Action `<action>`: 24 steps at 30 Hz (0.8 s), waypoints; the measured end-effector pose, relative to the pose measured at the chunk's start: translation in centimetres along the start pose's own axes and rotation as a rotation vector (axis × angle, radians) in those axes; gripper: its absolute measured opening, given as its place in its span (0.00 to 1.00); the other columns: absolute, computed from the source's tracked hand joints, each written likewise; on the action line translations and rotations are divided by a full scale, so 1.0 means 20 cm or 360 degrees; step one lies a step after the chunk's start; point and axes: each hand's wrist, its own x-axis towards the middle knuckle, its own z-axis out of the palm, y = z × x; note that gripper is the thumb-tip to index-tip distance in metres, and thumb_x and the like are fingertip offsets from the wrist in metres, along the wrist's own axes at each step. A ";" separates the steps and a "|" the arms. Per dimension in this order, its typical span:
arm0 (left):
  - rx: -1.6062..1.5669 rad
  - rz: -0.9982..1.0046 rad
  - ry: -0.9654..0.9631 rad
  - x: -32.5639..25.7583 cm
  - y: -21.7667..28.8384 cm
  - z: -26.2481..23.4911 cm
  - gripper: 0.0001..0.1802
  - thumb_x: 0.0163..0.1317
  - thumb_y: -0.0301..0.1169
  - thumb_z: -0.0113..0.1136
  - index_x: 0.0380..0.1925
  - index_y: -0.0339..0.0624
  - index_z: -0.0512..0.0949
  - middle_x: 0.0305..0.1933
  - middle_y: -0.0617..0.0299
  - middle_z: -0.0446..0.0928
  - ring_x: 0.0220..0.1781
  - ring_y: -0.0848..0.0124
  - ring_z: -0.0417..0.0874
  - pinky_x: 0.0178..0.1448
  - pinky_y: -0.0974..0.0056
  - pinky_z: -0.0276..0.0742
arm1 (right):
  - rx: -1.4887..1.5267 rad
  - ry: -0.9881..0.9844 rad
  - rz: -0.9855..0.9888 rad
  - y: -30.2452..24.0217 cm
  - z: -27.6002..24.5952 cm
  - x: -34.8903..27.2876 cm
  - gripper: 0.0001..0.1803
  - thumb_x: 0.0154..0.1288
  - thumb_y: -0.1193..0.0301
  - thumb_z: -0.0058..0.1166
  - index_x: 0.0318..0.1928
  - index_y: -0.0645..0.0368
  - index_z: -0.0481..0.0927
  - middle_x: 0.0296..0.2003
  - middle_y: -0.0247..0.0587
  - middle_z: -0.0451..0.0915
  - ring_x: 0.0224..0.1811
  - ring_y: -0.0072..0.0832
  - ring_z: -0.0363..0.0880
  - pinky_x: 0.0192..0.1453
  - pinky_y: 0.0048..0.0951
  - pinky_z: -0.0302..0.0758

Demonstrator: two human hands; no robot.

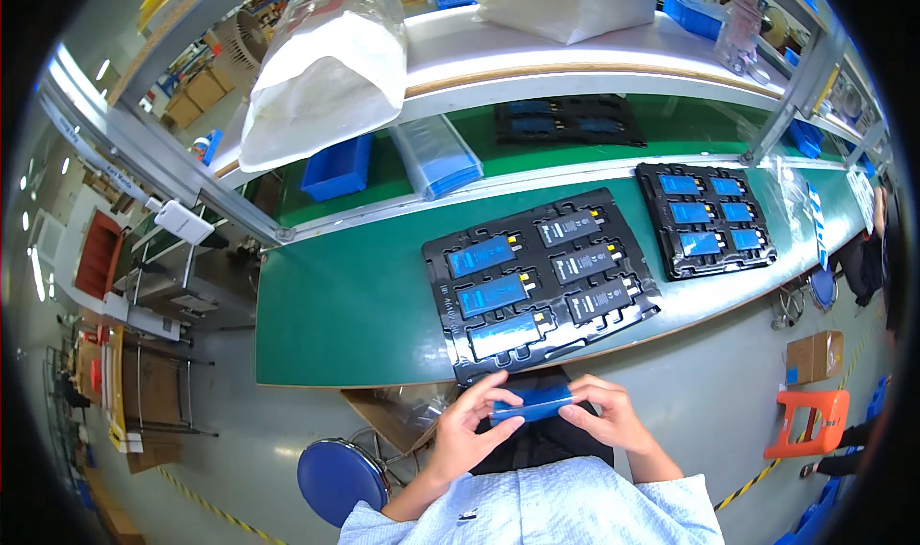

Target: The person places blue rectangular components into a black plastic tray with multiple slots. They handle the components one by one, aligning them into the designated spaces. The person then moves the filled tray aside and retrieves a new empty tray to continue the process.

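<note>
Just off the table's front edge, both my hands hold a flat, glossy blue rectangular piece, which looks like a film-covered battery pack or a film strip; I cannot tell which. My left hand has thumb and fingers at its left end. My right hand pinches its right end. Beyond them lies a black moulded tray of battery packs. Its left column shows blue-faced packs, its right column black-faced packs with white print; yellow tips show on the packs.
A second black tray of blue-faced packs sits to the right on the green table. Behind are a blue bin, clear plastic sleeves and another tray under the shelf. A blue stool and open carton stand below.
</note>
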 end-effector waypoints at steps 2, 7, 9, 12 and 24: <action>-0.0128 -0.0114 -0.0051 0.00 -0.04 0.01 0.23 0.54 0.13 0.64 0.51 0.28 0.75 0.50 0.48 0.77 0.53 0.69 0.78 0.55 0.65 0.78 | -0.0122 0.0075 -0.0106 0.01 -0.01 -0.03 0.07 0.57 0.77 0.64 0.35 0.65 0.80 0.34 0.42 0.80 0.35 0.31 0.79 0.39 0.28 0.74; -0.0101 -0.0007 -0.0124 0.02 -0.08 0.08 0.10 0.56 0.20 0.66 0.39 0.36 0.83 0.40 0.57 0.82 0.46 0.72 0.81 0.51 0.67 0.77 | -0.0352 0.0315 -0.0207 0.01 -0.05 -0.06 0.08 0.52 0.78 0.65 0.34 0.65 0.81 0.35 0.44 0.80 0.36 0.32 0.79 0.40 0.29 0.74; 0.0082 -0.0062 -0.0066 0.01 -0.10 0.09 0.09 0.56 0.22 0.67 0.38 0.36 0.84 0.37 0.59 0.82 0.41 0.74 0.81 0.47 0.69 0.76 | -0.0325 0.0330 -0.0123 -0.01 -0.08 -0.04 0.08 0.53 0.78 0.64 0.34 0.66 0.81 0.35 0.44 0.80 0.36 0.31 0.78 0.41 0.30 0.74; 0.0302 0.0025 0.0022 0.03 -0.11 0.12 0.08 0.56 0.26 0.68 0.36 0.37 0.84 0.31 0.61 0.82 0.31 0.77 0.79 0.38 0.71 0.74 | -0.0072 0.0094 0.0095 -0.02 -0.13 -0.01 0.09 0.55 0.76 0.65 0.36 0.66 0.81 0.34 0.44 0.79 0.38 0.29 0.77 0.43 0.29 0.73; 0.0720 0.0297 0.0153 0.13 -0.05 0.23 0.11 0.54 0.28 0.71 0.22 0.33 0.80 0.19 0.62 0.73 0.21 0.79 0.70 0.26 0.71 0.64 | 0.0774 0.0216 0.0533 0.07 -0.21 0.00 0.10 0.60 0.78 0.62 0.42 0.66 0.82 0.40 0.39 0.79 0.41 0.23 0.77 0.45 0.24 0.73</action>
